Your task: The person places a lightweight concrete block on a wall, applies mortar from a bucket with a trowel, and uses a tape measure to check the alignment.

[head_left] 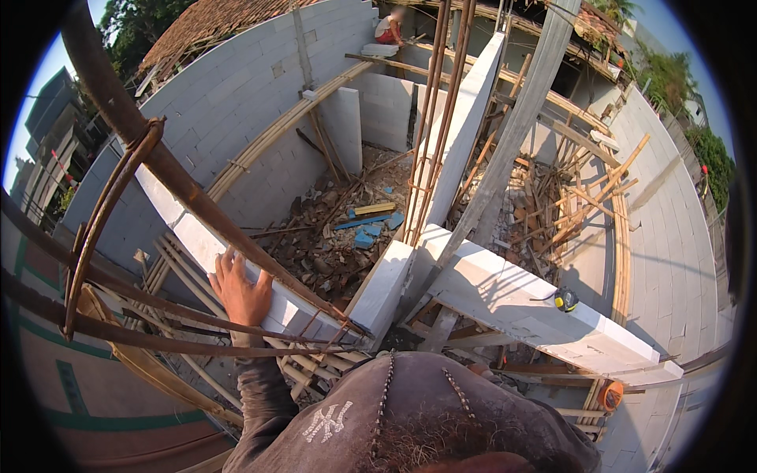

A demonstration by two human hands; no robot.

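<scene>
On the left, three rusty bars (169,185) slanted towards the centre, with one bent tie rod (148,135) looped around the thickest. Just beside that bar, the wearer's left hand (243,292) lay palm down on a white block wall (193,236), fingers loosely spread, gripping nothing. Whether the thumb touched the bar could not be told. The right hand could not be made out, so its fingers could not be described. The chest of a dark hooded top (441,386) filled the lower middle.

Farther right, rubble (315,244) lay well below the wall tops, upright rods (463,39) rose in the centre, and a yellow-and-black tape measure (565,299) sat on a second white wall (505,292).

The likeliest trouble seemed a loss of balance: the palm was flat, with no hold, above a littered drop. A slip could also push the thumb or sleeve against the rough bars. The tape measure could fall if that wall were knocked.

Counted left to right: three slanting bars, one tie rod, one visible hand, one yellow piece (374,209) in the rubble, one other person (389,30) at the far wall, one tape measure, one orange round object (609,396). The upright rods overlapped too much to count.
</scene>
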